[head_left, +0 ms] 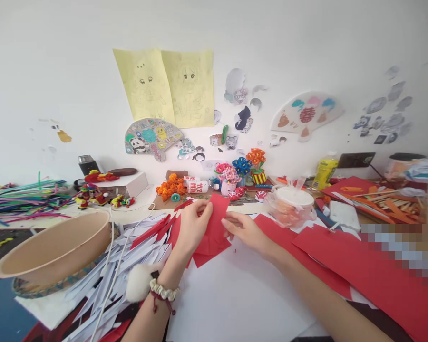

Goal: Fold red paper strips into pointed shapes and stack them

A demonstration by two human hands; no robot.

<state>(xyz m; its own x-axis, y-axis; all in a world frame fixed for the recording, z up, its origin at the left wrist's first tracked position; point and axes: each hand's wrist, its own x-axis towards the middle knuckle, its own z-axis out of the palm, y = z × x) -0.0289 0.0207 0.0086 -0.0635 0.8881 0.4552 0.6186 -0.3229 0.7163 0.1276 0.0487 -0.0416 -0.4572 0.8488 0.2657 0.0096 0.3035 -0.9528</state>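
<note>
Between my two hands a red piece of paper (219, 211) is held up above the desk. My left hand (194, 223) pinches its left edge, thumb toward me. On the right edge, my right hand (240, 230) grips it lower down, with its fingertips partly hidden behind the paper. Beneath lie more red paper pieces (207, 256), some of them folded, at the far edge of a large white sheet (235, 294). Whether the held piece is folded in layers, I cannot tell.
Left of my arm lie many white paper strips (117, 266), a white fluffy ball (137, 282) and a beige basin (57, 242). Large red sheets (371, 270) cover the right side. Craft flowers (230, 173), a plastic-wrapped tub (294, 202) and a yellow bottle (324, 171) stand behind.
</note>
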